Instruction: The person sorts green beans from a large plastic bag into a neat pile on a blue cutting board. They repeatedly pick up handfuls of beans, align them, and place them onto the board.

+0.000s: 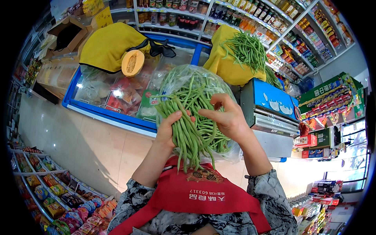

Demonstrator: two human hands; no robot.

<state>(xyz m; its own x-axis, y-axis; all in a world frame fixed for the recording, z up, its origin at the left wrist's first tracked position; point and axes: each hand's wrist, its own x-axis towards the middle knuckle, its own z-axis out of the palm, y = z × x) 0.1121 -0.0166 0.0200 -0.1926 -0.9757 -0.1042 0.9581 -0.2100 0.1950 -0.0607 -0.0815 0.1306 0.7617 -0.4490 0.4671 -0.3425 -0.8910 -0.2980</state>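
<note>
My left hand [169,127] is closed around a bunch of long green beans [188,138], whose lower ends hang over my red apron [205,195]. To its right, my right hand [227,117] is raised with bent fingers; thumb and forefinger are near the bunch, and I see no bean between them. Beneath both hands, a clear plastic bag [179,75] full of loose green beans lies open on the blue-edged chest freezer [110,122]. Another heap of green beans [248,48] rests on a yellow cloth [226,66] at the back right.
A halved melon [133,63] lies against a yellow cloth cover [108,47] at the back left. Right of the bag stands a metal machine with a blue top [274,98]. Drink shelves [173,28] line the back; snack racks [55,191] stand at the lower left. An open cardboard box [66,36] is farther left.
</note>
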